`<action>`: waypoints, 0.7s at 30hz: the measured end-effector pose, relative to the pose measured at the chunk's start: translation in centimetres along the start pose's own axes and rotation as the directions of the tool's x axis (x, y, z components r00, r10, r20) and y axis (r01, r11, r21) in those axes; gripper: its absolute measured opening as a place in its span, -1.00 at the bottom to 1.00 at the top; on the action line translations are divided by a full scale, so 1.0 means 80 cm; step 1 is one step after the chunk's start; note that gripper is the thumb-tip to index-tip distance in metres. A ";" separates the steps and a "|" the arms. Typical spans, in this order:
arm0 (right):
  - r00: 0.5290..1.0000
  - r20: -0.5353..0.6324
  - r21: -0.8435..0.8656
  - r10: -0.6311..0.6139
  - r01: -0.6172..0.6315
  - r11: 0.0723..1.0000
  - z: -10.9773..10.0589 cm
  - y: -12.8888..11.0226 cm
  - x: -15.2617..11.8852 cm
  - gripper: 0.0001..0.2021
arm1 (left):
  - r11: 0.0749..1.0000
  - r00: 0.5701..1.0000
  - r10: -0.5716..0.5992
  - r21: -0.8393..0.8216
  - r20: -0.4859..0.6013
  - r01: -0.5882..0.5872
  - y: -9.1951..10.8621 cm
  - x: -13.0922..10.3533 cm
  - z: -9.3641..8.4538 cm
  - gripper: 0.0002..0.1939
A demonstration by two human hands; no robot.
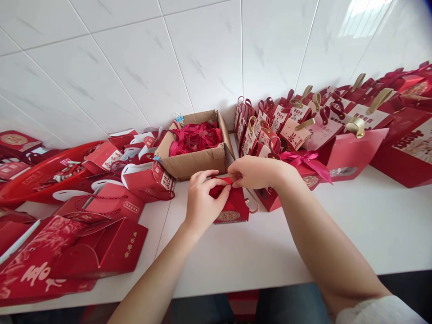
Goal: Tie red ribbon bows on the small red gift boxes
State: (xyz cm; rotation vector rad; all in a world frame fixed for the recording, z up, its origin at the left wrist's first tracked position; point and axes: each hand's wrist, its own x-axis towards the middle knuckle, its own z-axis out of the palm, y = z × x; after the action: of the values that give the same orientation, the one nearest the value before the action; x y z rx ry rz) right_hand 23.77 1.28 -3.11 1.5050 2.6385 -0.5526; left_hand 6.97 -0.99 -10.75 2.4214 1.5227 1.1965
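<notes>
A small red gift box [239, 205] with a round gold medallion on its front stands on the white counter [209, 261]. At its top, my left hand [205, 198] reaches from the left, thumb and index finger closed on the box's upper edge. My right hand [253, 173] comes from the other side, fingers pinched at the same spot, meeting the left fingertips. Whether a flap or a ribbon is between the fingertips is hidden. A twisted gold cord [254, 202] loops out at the box's right side.
Behind the hands stands a cardboard box [199, 163] full of dark red ribbon [197, 138]. Many handled gift boxes [280, 119] crowd the right. Open red boxes [114, 247] and a red plastic basket [23, 182] fill the left. A tiled wall [202, 54] closes the back.
</notes>
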 end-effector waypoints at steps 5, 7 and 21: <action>0.997 0.067 0.009 0.046 -0.046 0.999 0.000 0.000 -0.005 -0.90 | 1.000 0.999 -0.023 -0.009 0.043 0.023 0.000 -0.002 -0.001 -0.91; 0.995 0.075 0.018 0.063 -0.065 0.998 0.000 0.003 -0.007 -0.89 | 1.000 0.999 -0.023 -0.012 0.044 0.024 0.000 -0.003 -0.002 -0.91; 0.963 0.103 -0.014 0.249 -0.249 0.968 -0.008 0.004 -0.016 -0.81 | 0.995 0.991 -0.080 -0.046 0.109 0.086 0.000 -0.006 -0.002 -0.90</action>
State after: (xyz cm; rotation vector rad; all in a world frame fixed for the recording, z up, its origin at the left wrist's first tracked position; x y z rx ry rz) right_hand 24.79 0.63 -2.30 1.7226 2.3250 -0.5905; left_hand 6.76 -1.42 -10.96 2.3250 1.5269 1.0589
